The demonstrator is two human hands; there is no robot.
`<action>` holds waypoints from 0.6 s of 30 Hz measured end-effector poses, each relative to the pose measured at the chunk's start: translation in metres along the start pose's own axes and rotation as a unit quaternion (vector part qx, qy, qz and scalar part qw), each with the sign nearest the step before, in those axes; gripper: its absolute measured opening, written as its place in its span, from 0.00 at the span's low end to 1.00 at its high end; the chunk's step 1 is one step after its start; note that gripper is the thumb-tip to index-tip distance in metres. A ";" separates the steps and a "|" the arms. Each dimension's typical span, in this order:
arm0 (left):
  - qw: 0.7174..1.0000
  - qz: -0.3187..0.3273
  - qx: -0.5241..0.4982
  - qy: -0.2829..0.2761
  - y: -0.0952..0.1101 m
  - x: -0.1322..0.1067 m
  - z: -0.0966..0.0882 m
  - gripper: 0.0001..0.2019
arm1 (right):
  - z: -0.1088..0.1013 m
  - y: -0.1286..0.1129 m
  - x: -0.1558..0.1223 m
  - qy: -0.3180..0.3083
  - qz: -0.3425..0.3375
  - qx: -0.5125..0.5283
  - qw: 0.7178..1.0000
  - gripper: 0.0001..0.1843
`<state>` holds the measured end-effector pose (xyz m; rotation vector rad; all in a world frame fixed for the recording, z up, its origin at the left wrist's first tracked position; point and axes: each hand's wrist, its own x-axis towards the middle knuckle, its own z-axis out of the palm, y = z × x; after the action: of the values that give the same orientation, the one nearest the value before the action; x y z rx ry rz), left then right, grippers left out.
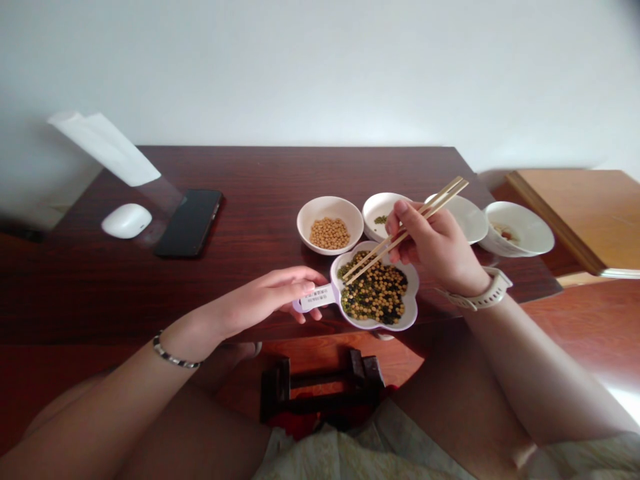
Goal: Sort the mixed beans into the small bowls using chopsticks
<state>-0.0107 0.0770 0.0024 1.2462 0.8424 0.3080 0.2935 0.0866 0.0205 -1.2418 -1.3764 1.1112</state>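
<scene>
My left hand (280, 293) grips the labelled handle of a flower-shaped dish (413, 310) with a lilac rim, near the table's front edge. Mixed in the dish lie yellow soybeans (385, 288), small green beans and dark ones. Closed around a pair of wooden chopsticks (435, 203), my right hand (425, 243) hovers over the dish's far right side. The chopstick tips reach down to the beans at the dish's left. Behind the dish stands a white bowl (306, 223) of soybeans. Beside it another white bowl (373, 203) holds a few green beans, partly hidden by my right hand.
Two more white bowls stand to the right; the nearer bowl (470, 220) is partly covered by my hand, the far bowl (537, 233) has something brownish inside. Leftward lie a black phone (190, 223), a white computer mouse (127, 221) and a white folded object (107, 150). A wall borders the table.
</scene>
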 end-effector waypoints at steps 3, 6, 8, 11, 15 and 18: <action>1.000 -0.005 -0.005 -0.001 0.001 0.000 0.000 0.21 | 0.000 0.003 0.000 -0.006 -0.007 -0.012 1.000 0.30; 1.000 -0.005 -0.006 -0.002 0.002 0.000 0.000 0.21 | 0.000 0.004 0.000 -0.008 -0.011 -0.009 1.000 0.30; 1.000 -0.004 -0.006 -0.002 0.002 0.000 0.001 0.21 | 0.000 0.005 0.000 -0.010 -0.007 -0.002 1.000 0.30; 1.000 -0.003 -0.008 -0.002 0.001 0.000 0.001 0.21 | 0.000 0.006 -0.001 -0.011 -0.001 0.007 1.000 0.30; 1.000 -0.003 -0.014 -0.002 0.000 0.000 0.001 0.21 | 0.001 0.007 -0.001 -0.014 -0.004 0.013 1.000 0.30; 1.000 -0.004 -0.014 -0.001 0.000 0.000 0.001 0.21 | 0.002 0.007 -0.001 -0.012 -0.004 0.010 1.000 0.29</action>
<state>-0.0099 0.0768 0.0024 1.2159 0.8394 0.3117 0.2929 0.0863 0.0133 -1.2120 -1.3846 1.1357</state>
